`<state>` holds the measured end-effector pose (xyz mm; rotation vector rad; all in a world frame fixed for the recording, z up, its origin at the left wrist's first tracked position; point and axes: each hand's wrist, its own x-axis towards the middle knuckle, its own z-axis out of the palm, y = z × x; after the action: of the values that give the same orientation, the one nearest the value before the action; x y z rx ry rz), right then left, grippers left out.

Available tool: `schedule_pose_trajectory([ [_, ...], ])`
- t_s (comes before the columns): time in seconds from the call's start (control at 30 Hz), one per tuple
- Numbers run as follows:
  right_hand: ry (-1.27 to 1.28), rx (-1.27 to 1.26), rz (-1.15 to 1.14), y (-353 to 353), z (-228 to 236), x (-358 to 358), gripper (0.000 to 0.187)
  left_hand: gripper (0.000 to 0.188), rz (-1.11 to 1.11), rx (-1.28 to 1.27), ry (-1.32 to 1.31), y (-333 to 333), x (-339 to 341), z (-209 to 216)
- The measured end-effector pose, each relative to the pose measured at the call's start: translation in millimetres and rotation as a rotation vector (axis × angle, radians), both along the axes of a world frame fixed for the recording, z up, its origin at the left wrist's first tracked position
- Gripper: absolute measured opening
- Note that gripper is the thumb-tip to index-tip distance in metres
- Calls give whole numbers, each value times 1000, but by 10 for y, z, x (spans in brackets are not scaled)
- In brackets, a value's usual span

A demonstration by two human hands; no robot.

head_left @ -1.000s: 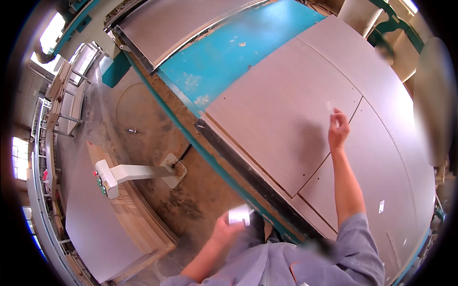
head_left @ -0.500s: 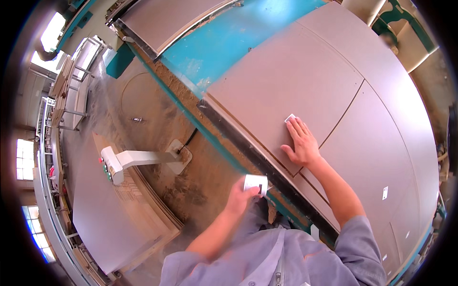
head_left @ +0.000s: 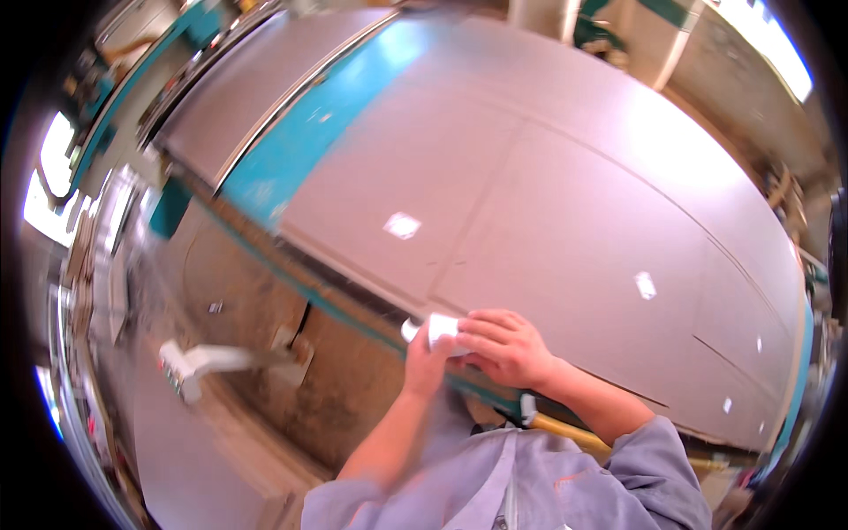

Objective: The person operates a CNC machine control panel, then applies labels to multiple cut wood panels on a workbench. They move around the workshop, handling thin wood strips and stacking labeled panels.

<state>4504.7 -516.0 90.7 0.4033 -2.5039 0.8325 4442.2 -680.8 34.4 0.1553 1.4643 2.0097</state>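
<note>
My left hand (head_left: 424,367) is closed around a roll of white labels (head_left: 443,329), held just over the near edge of the table. A loose white end sticks out from the roll's left side. The curled fingers of my right hand (head_left: 507,348) grip at the roll's right side; whether a single label is between the fingertips is hidden. Beyond my hands lies a large grey-brown board (head_left: 548,230), cut by thin straight lines into panels. One white label (head_left: 402,225) lies flat on the left panel, and another label (head_left: 645,285) on the panel to the right.
Smaller white labels lie toward the board's right end. A turquoise table surface (head_left: 291,150) shows beside the board, with another board (head_left: 252,84) past it. On the left stand a pale control post (head_left: 216,358) and a stack of boards (head_left: 190,459).
My right hand has left the label on the left panel and come back to the roll in my left hand. The view has swung to the right.
</note>
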Motion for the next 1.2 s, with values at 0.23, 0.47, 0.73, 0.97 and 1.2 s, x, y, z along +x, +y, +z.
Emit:
schedule_pose_trajectory([
  [0.23, 1, -303, -195, 975, 184, 1591, 12, 62, -387, 147, 83, 1019, 1285, 116],
  [0.47, -149, -534, -283, 1897, 196, 2822, 5, 33, -530, 22, 59, 1972, 2265, 458],
  [0.73, -177, -1084, -599, 3495, -377, 2980, 13, 34, -574, -220, 203, 2659, 2618, -87],
  [0.97, 118, 40, -1464, 6538, -975, 2626, 21, 34, -341, -533, 678, 2731, 2432, -742],
  [1.2, -345, 280, -1476, 7623, -1389, 2085, 18, 46, -367, -736, 668, 2789, 2485, -653],
])
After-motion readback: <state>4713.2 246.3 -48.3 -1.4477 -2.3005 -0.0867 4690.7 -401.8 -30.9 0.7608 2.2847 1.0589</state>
